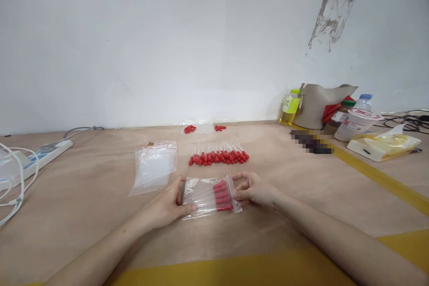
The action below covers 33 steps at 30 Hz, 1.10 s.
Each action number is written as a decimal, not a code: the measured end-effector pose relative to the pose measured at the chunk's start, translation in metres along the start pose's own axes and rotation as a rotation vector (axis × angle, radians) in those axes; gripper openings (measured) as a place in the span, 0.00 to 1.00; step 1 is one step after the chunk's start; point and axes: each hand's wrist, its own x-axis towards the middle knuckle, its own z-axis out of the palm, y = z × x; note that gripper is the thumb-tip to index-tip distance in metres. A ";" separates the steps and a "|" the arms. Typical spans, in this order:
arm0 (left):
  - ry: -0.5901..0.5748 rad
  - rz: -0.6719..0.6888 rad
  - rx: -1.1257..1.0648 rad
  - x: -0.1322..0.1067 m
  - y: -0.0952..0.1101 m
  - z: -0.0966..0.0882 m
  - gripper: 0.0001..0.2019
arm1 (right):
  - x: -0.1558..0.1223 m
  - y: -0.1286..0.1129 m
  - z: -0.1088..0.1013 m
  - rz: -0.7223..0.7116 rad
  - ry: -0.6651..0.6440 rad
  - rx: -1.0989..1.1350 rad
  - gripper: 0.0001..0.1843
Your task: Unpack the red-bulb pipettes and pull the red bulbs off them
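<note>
A small clear zip bag (209,196) lies on the wooden table in front of me, with several red-capped droppers inside, red bulbs toward the right end. My left hand (167,205) pinches the bag's left end between thumb and fingers. My right hand (253,187) grips the bag's right end, fingers curled at the opening. Just beyond the bag a row of several loose red-bulb droppers (219,154) lies on the table.
A stack of unfilled clear bags (154,165) lies to the left. Loose red bulbs (190,128) sit near the wall. A power strip with white cables (36,156) is at far left. Bottles, a beige bag (318,105) and a yellow tissue pack (385,143) crowd the right.
</note>
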 end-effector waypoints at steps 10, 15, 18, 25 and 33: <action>-0.101 0.606 0.180 0.022 0.040 0.034 0.17 | 0.016 0.000 0.004 0.037 0.045 0.072 0.32; -0.051 0.770 0.258 0.054 0.028 0.046 0.14 | 0.025 -0.007 0.006 0.012 0.036 0.011 0.34; -0.012 0.894 0.341 0.071 0.021 0.044 0.14 | 0.028 -0.007 0.007 -0.010 0.016 0.003 0.34; -0.049 1.029 0.433 0.073 0.029 0.044 0.12 | 0.030 0.002 0.004 -0.102 -0.095 0.046 0.32; -0.015 1.057 0.439 0.076 0.022 0.049 0.11 | 0.027 0.003 0.000 -0.103 -0.111 0.037 0.30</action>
